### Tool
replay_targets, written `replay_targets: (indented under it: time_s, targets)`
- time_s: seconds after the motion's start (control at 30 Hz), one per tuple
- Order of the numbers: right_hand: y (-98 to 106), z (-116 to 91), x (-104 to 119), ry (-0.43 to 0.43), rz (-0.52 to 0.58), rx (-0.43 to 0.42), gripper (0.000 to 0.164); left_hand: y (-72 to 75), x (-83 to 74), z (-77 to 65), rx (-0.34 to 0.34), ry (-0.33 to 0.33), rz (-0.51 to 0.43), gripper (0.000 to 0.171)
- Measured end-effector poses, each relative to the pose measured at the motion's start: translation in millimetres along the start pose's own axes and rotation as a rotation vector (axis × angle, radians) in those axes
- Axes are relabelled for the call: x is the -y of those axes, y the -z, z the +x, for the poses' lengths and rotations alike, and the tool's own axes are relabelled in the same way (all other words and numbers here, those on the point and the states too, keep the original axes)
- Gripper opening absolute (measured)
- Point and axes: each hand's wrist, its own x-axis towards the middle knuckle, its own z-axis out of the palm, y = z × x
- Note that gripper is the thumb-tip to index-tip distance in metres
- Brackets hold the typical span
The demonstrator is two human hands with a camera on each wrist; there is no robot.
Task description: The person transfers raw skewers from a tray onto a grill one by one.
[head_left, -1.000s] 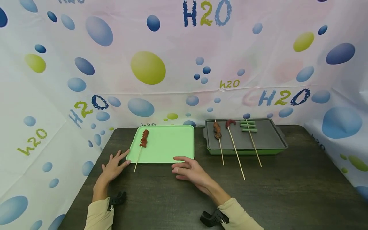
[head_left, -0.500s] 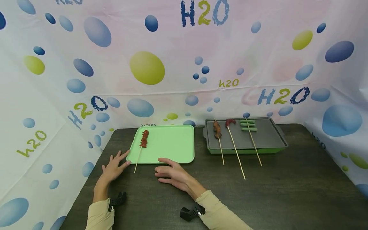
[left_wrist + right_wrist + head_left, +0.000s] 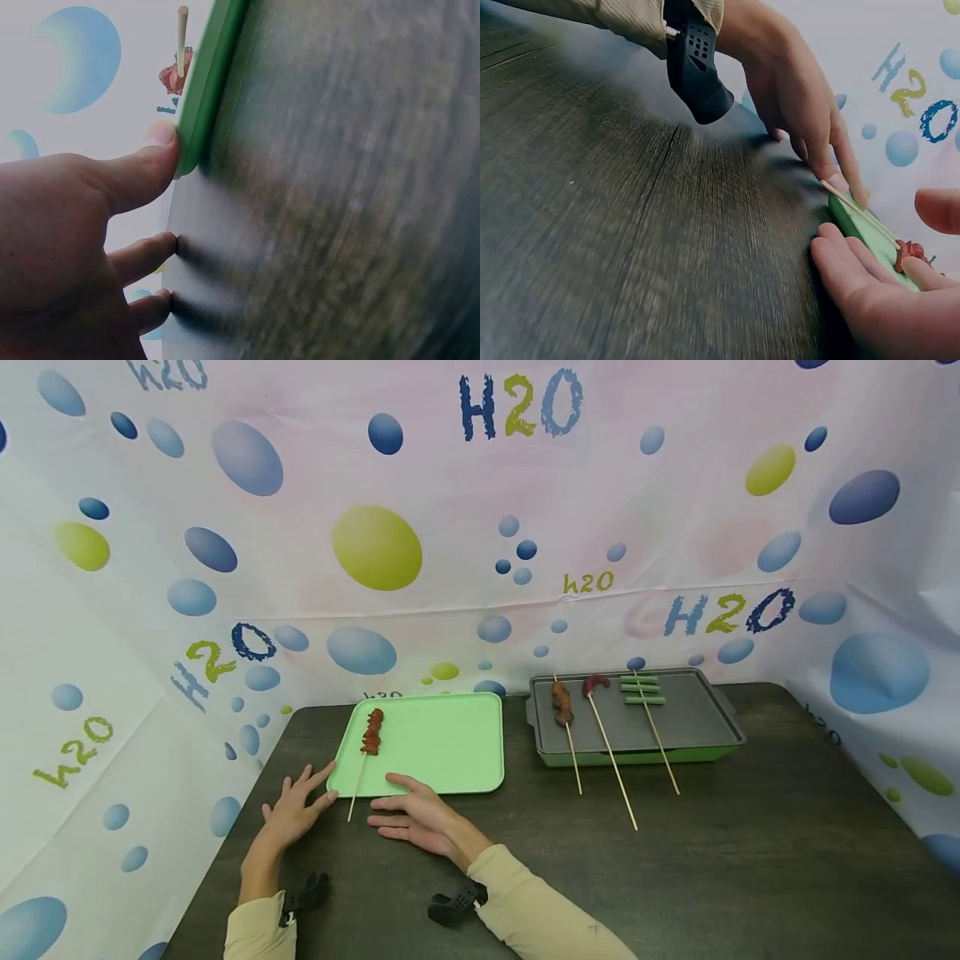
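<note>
A light green tray [image 3: 442,752] lies on the dark table, bearing one skewer of reddish-brown meat [image 3: 372,732] near its left side. The skewer's bare stick sticks out over the tray's front edge. My left hand [image 3: 291,814] is spread at the tray's front left corner; in the left wrist view its thumb [image 3: 154,161] touches the green rim, and other fingertips rest on the table. My right hand [image 3: 422,821] hovers at the tray's front edge, just right of the stick. Its fingers are extended and hold nothing, as the right wrist view [image 3: 885,300] also shows.
Right of the tray stands a grey griddle [image 3: 697,718] with a green base. On it lie a meat skewer [image 3: 562,703], a curled dark red skewer [image 3: 595,683] and a green vegetable skewer [image 3: 642,688], sticks jutting forward. A printed curtain [image 3: 450,485] hangs behind the table.
My right hand has moved left along the tray's front edge toward the stick of the meat skewer. The left hand stays at the corner. The head view has shifted slightly.
</note>
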Motion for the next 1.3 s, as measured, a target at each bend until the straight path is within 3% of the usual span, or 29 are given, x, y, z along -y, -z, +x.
replay_targets:
  time_s: [0.3,0.67,1.13,1.3]
  targets:
    - [-9.5,19.4,-4.1,-0.083,0.109,0.013,0.063,0.5,5.4,-0.1,0.002,0.018,0.009,0.069]
    - [-19.6,40.7,-4.2,-0.129,0.144,0.021,0.059,-1.2,5.8,1.2,0.004,0.010,0.001,0.069]
    - [-25.9,42.5,-4.4,-0.038,0.072,-0.164,0.046,1.3,1.1,3.0,-0.005,0.005,0.004,0.070]
    - [-26.7,41.1,-6.3,-0.043,0.053,-0.181,0.040,1.3,2.0,3.0,-0.004,0.003,0.009,0.070]
